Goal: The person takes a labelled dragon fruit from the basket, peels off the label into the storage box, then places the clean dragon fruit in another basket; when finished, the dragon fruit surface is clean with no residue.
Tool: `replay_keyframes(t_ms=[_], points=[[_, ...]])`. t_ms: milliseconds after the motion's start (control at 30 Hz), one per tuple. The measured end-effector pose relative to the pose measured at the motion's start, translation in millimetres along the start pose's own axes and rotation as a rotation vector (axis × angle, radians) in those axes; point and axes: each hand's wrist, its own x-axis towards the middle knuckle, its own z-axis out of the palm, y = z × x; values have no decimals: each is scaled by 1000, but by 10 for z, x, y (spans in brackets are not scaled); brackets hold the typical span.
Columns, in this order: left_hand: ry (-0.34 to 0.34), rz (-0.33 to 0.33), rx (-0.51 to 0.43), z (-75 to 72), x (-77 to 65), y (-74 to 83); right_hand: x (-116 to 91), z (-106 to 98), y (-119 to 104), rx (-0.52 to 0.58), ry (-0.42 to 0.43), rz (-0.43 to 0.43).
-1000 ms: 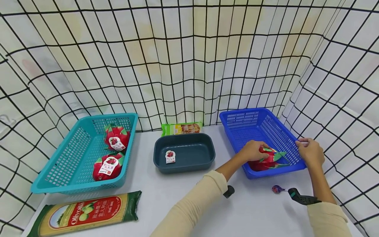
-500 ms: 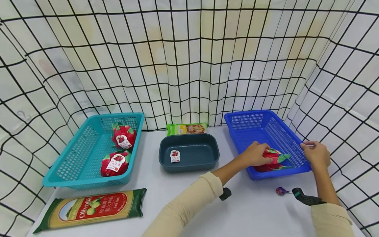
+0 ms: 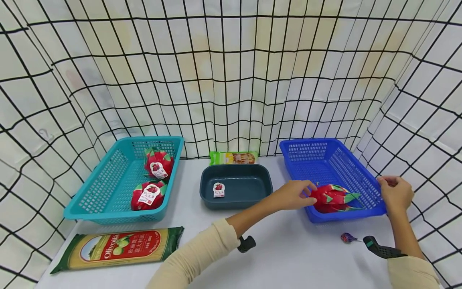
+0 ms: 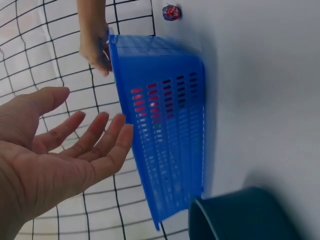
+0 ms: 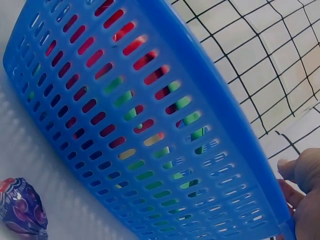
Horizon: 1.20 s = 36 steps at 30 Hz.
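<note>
A red dragon fruit (image 3: 333, 196) with green-tipped scales lies in the near end of the blue basket (image 3: 317, 164). My left hand (image 3: 292, 196) is over the basket's near left rim, right beside the fruit, its fingers loosely spread and holding nothing. The left wrist view shows that hand (image 4: 65, 160) palm up with fingers apart, alongside the blue basket wall (image 4: 165, 115). At the basket's right rim my right hand (image 3: 397, 193) grips the edge between thumb and fingers; in the right wrist view this hand (image 5: 306, 190) is at the rim's corner.
A teal basket (image 3: 104, 180) with two labelled dragon fruits stands left. Between the baskets is a dark blue tray (image 3: 249, 188) holding a sticker (image 3: 218, 190), with a green food packet (image 3: 234, 157) behind. A spaghetti pack (image 3: 122, 247) and a lollipop (image 3: 348, 238) lie nearer.
My left hand has let go of the dragon fruit in the blue basket and drawn back left, its fingers opening. The right hand stays at the rim. The head view has shifted slightly.
</note>
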Motion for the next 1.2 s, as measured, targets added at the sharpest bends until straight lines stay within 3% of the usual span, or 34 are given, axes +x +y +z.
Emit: replay_keyframes(t_ms=[267,367,533,633,800,1033,1200], points=[[-29,-37,-134,-256,-473,-280,-79,44,-205,71,21,-44],[2,-41,-165,-390,-650,-340,-180,106,-422,126,27,-121],[85,-105,-262,-710,-931,-446,-424,283,-836,240,-24,-334],[129,-169,-339,-981,-1080,-529,-599,441,-1071,308,-142,-451],[217,-265,-333,-1443,-1338,-711,-971,777,-1422,361,-368,-566],[313,-404,-238,-1931,-1850,-1041,-1527,1311,-1799,416,-669,-634],[366,-489,-231,-2172,-2201,-1331,-1925,1612,-2017,487,-930,-671]])
